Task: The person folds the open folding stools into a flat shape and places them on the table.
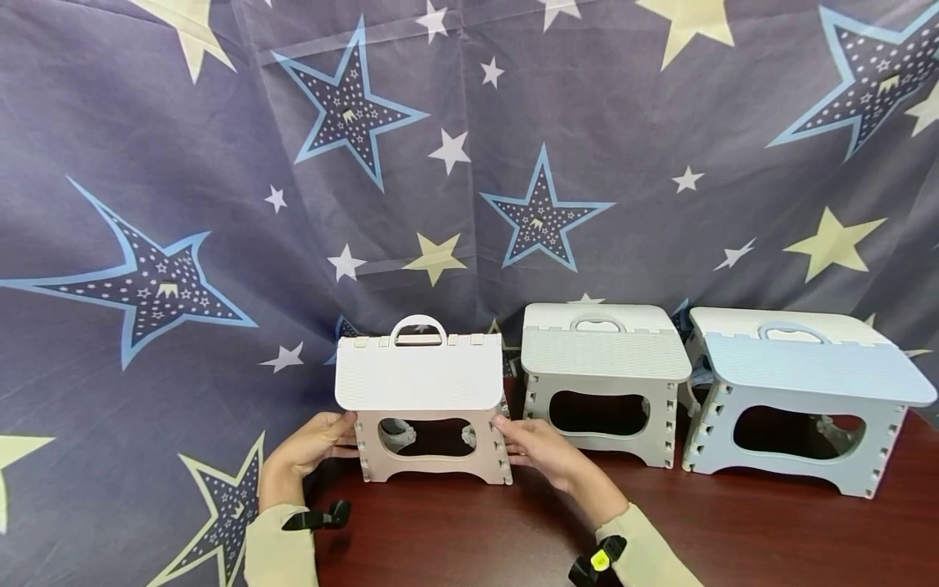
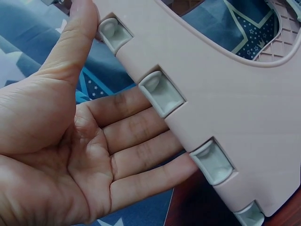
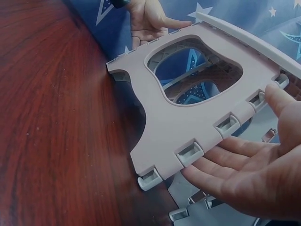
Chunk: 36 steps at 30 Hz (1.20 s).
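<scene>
A pink folding step stool (image 1: 438,469) with a white top and a loop handle stands upright on the dark red table. On its left side, my left hand (image 1: 311,448) touches the edge, thumb near the top and fingers straight. Grey hinge pieces line that edge in the left wrist view, where the fingertips (image 2: 181,165) reach the side of the leg. Opposite it, my right hand (image 1: 546,450) touches the right edge with its thumb at the front corner. In the right wrist view its other fingers (image 3: 207,176) lie nearly straight against the hinged side.
A grey-green folding stool (image 1: 605,355) stands just right of the pink one, and a light blue folding stool (image 1: 822,367) beyond it. Behind them hangs a dark star-patterned cloth (image 1: 411,220). The wooden table (image 1: 440,538) extends toward me.
</scene>
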{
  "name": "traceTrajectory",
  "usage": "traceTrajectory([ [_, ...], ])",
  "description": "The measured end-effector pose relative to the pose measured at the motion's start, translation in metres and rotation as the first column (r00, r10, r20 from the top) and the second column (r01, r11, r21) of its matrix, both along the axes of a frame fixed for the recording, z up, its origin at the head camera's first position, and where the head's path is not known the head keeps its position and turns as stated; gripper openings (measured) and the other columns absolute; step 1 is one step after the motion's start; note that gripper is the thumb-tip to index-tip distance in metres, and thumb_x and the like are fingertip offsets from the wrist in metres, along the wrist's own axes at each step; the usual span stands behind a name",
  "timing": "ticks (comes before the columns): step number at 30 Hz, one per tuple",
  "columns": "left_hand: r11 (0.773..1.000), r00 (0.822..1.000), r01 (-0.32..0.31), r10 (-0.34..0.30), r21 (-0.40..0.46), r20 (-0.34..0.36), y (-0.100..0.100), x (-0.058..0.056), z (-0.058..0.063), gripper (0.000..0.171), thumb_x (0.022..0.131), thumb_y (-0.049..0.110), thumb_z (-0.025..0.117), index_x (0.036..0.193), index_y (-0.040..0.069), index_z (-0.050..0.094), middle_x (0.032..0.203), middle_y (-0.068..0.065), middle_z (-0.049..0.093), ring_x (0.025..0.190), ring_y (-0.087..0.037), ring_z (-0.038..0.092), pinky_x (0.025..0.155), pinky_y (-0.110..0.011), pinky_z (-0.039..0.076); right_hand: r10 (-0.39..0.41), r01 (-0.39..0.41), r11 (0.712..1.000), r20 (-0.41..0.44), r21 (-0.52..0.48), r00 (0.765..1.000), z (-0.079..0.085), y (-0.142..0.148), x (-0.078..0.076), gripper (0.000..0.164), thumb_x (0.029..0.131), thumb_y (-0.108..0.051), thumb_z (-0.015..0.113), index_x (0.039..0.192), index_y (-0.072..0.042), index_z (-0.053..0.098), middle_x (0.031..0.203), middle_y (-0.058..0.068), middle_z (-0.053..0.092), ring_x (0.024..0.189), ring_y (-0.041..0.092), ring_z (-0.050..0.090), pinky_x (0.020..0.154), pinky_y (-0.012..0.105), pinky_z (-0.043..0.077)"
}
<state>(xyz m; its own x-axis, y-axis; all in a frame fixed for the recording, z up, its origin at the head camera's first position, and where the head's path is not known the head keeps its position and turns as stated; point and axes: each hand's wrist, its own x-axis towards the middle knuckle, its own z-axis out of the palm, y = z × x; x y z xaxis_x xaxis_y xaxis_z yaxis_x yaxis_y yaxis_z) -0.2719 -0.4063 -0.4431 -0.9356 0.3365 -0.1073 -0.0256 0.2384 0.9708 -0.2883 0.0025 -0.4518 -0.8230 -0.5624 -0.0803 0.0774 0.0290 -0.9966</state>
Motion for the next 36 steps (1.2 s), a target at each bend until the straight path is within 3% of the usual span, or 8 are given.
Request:
traceTrajectory([
  [11,0.999,0.999,-0.035,0.036,0.018,-0.003,0.0042,-0.0023,-0.0007,0.054,0.107,0.047,0.044,0.113,0.000,0.072,0.102,0.005,0.077,0.097,-0.011,0.073,0.088,-0.033,0.060,-0.059,0.059,0.998,0.016,-0.001,0.998,0.0017,-0.0038,0.0027,0.067,0.106,-0.040,0.052,0.138,0.018,0.048,0.133,0.028,0.059,0.119,0.029,0.062,0.109,0.049,0.050],
  [19,1.000,1.000,-0.027,0.027,0.005,0.001,0.0023,0.0000,0.0002,0.060,0.107,0.047,0.044,0.117,-0.008,0.068,0.103,0.004,0.077,0.097,-0.011,0.072,0.090,-0.035,0.060,-0.034,0.034,0.999,0.018,0.000,0.999,0.0009,-0.0040,0.0033,0.067,0.106,-0.041,0.052,0.137,0.018,0.049,0.131,0.026,0.061,0.117,0.026,0.063,0.108,0.048,0.051],
  [29,1.000,1.000,0.007,-0.008,0.024,0.016,0.0027,0.0008,0.0019,0.054,0.108,0.046,0.042,0.113,0.001,0.071,0.103,0.007,0.077,0.099,-0.010,0.072,0.090,-0.034,0.060,0.000,0.000,1.000,0.012,-0.004,1.000,0.0035,-0.0018,0.0022,0.067,0.107,-0.042,0.050,0.138,0.018,0.048,0.132,0.026,0.061,0.117,0.024,0.063,0.107,0.049,0.051],
  [36,0.999,0.999,-0.031,0.031,0.007,0.013,0.0039,-0.0007,-0.0008,0.059,0.106,0.049,0.044,0.115,-0.004,0.070,0.102,0.005,0.077,0.098,-0.010,0.072,0.090,-0.034,0.060,-0.022,0.022,1.000,0.016,-0.009,1.000,0.0012,-0.0030,0.0018,0.066,0.107,-0.041,0.051,0.137,0.017,0.049,0.131,0.024,0.061,0.115,0.023,0.063,0.107,0.046,0.052],
])
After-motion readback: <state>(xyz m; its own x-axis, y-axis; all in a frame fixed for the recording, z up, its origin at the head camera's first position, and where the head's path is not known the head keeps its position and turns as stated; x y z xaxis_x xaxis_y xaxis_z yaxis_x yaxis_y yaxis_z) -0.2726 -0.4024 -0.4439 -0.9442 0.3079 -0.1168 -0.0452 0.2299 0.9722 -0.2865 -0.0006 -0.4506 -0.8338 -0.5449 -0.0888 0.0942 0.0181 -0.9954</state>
